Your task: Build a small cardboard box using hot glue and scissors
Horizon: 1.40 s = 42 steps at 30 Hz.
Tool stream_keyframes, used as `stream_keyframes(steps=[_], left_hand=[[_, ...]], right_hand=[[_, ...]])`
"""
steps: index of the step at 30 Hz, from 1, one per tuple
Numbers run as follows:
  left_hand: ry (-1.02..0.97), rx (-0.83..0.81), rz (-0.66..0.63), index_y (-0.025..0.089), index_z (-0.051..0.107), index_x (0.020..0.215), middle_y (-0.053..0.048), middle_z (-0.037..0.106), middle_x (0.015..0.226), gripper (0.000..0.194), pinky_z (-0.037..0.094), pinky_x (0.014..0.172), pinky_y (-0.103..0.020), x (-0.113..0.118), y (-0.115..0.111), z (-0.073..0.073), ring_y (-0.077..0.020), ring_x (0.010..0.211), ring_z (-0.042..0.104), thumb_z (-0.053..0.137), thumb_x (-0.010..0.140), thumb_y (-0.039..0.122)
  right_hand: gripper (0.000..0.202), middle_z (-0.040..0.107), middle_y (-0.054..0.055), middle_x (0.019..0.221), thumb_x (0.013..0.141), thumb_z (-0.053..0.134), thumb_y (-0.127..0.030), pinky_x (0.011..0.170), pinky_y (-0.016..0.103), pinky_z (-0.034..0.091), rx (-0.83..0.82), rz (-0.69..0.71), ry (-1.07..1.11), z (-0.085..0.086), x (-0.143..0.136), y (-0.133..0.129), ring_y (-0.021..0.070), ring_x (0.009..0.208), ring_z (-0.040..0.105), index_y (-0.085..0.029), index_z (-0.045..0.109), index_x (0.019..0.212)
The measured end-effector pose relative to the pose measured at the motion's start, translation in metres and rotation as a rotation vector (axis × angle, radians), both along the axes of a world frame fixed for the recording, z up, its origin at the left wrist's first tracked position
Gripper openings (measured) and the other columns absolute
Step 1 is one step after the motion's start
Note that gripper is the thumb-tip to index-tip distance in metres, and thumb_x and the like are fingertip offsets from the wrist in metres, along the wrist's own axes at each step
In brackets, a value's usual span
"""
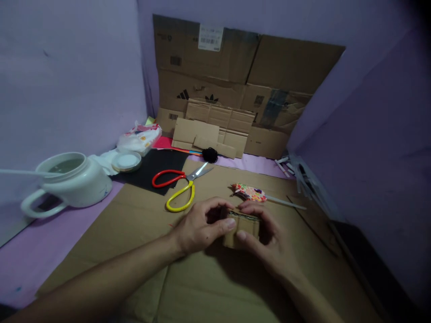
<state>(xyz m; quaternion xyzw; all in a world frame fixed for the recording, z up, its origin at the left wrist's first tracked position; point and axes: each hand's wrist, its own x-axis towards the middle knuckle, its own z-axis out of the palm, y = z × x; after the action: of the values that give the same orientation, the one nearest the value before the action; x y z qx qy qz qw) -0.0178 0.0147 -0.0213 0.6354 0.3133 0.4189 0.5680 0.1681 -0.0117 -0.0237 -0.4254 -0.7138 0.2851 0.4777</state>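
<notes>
Both my hands grip a small folded piece of corrugated cardboard [243, 229] just above a large flat cardboard sheet [141, 251] on the floor. My left hand [202, 226] pinches its left side with thumb and fingers. My right hand [271, 242] closes on its right side, thumb on the front face. Part of the piece is hidden by my fingers.
Scissors [182, 186] with one red and one yellow handle lie just beyond my hands. A floral-wrapped stick [251, 193] lies to their right. A white jug [69, 181] with liquid stands at the left, by a lid [126, 161] and a plastic bag [139, 137]. Cardboard boxes [235, 85] lean on the back wall.
</notes>
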Motion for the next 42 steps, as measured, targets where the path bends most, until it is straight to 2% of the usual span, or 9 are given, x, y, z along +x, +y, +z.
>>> stream_keyframes(steps=[4, 12, 18, 22, 27, 33, 36, 39, 42], left_hand=[[0.042, 0.004, 0.008, 0.016, 0.063, 0.104, -0.005, 0.065, 0.096, 0.027, 0.049, 0.077, -0.030, -0.002, -0.002, 0.004, -0.0196, 0.088, 0.061, 0.062, 0.079, 0.028], [0.096, 0.023, -0.011, 0.018, 0.061, 0.106, -0.008, 0.064, 0.104, 0.030, 0.049, 0.082, -0.036, -0.004, -0.005, 0.004, -0.0242, 0.095, 0.061, 0.061, 0.080, 0.031], [0.348, 0.338, -0.152, 0.026, 0.042, 0.132, -0.014, 0.024, 0.153, 0.083, 0.031, 0.109, -0.051, -0.014, -0.011, 0.010, -0.0371, 0.141, 0.021, 0.082, 0.060, 0.029], [0.451, 0.506, -0.124, 0.023, 0.027, 0.142, -0.018, 0.025, 0.153, 0.091, 0.026, 0.112, -0.054, -0.015, -0.015, 0.005, -0.0363, 0.143, 0.016, 0.079, 0.067, 0.030], [0.346, 0.243, -0.088, 0.018, 0.031, 0.142, -0.019, 0.038, 0.147, 0.085, 0.032, 0.109, -0.051, -0.009, -0.016, -0.001, -0.0371, 0.135, 0.035, 0.074, 0.071, 0.037], [0.177, 0.035, -0.013, 0.021, 0.045, 0.134, -0.013, 0.053, 0.135, 0.070, 0.041, 0.104, -0.044, -0.006, -0.019, -0.005, -0.0333, 0.124, 0.049, 0.071, 0.069, 0.020], [0.139, -0.005, 0.006, 0.022, 0.046, 0.133, -0.011, 0.053, 0.136, 0.071, 0.040, 0.105, -0.042, -0.006, -0.019, -0.003, -0.0325, 0.126, 0.048, 0.072, 0.067, 0.015], [0.051, -0.082, -0.031, 0.022, 0.043, 0.133, -0.010, 0.055, 0.134, 0.069, 0.042, 0.103, -0.039, -0.006, -0.017, 0.001, -0.0298, 0.127, 0.048, 0.071, 0.069, 0.015], [-0.051, -0.155, -0.019, 0.020, 0.043, 0.130, -0.012, 0.056, 0.131, 0.068, 0.043, 0.102, -0.038, -0.006, -0.013, 0.006, -0.0296, 0.127, 0.048, 0.073, 0.068, 0.019]], right_hand=[[0.065, 0.052, 0.009, 0.118, 0.068, 0.077, -0.048, 0.095, 0.038, 0.044, 0.043, 0.144, -0.098, 0.000, 0.002, -0.004, 0.0282, 0.114, 0.051, -0.024, 0.047, 0.120], [0.064, 0.055, 0.005, 0.110, 0.059, 0.081, -0.016, 0.091, 0.036, 0.045, 0.149, 0.077, -0.109, 0.000, 0.000, -0.006, 0.0258, 0.105, 0.054, -0.026, 0.048, 0.113], [0.064, 0.059, 0.004, 0.107, 0.054, 0.084, -0.016, 0.090, 0.036, 0.046, 0.154, 0.055, -0.089, 0.002, 0.001, -0.008, 0.0248, 0.102, 0.058, -0.026, 0.050, 0.108], [0.065, 0.060, 0.005, 0.106, 0.055, 0.086, -0.023, 0.088, 0.037, 0.048, 0.170, 0.034, -0.095, -0.001, 0.003, -0.009, 0.0251, 0.099, 0.059, -0.026, 0.050, 0.109], [0.062, 0.059, 0.007, 0.108, 0.060, 0.084, -0.023, 0.092, 0.040, 0.046, 0.242, 0.054, -0.126, -0.003, 0.003, -0.010, 0.0261, 0.103, 0.057, -0.025, 0.050, 0.111], [0.053, 0.055, 0.008, 0.112, 0.069, 0.077, -0.019, 0.096, 0.040, 0.044, 0.329, 0.078, -0.181, -0.005, 0.003, -0.011, 0.0251, 0.107, 0.054, -0.025, 0.049, 0.113], [0.065, 0.047, 0.010, 0.128, 0.070, 0.079, -0.027, 0.104, 0.043, 0.038, 0.230, 0.147, -0.178, -0.007, 0.006, -0.014, 0.0293, 0.123, 0.045, -0.028, 0.043, 0.124], [0.101, 0.027, 0.011, 0.148, 0.061, 0.081, -0.050, 0.113, 0.050, 0.026, 0.026, 0.139, -0.011, -0.008, 0.007, -0.016, 0.0343, 0.139, 0.024, -0.033, 0.023, 0.142], [0.107, 0.026, 0.009, 0.150, 0.058, 0.078, -0.058, 0.110, 0.052, 0.030, -0.215, 0.124, 0.249, -0.005, 0.006, -0.014, 0.0328, 0.140, 0.026, -0.040, 0.017, 0.143]])
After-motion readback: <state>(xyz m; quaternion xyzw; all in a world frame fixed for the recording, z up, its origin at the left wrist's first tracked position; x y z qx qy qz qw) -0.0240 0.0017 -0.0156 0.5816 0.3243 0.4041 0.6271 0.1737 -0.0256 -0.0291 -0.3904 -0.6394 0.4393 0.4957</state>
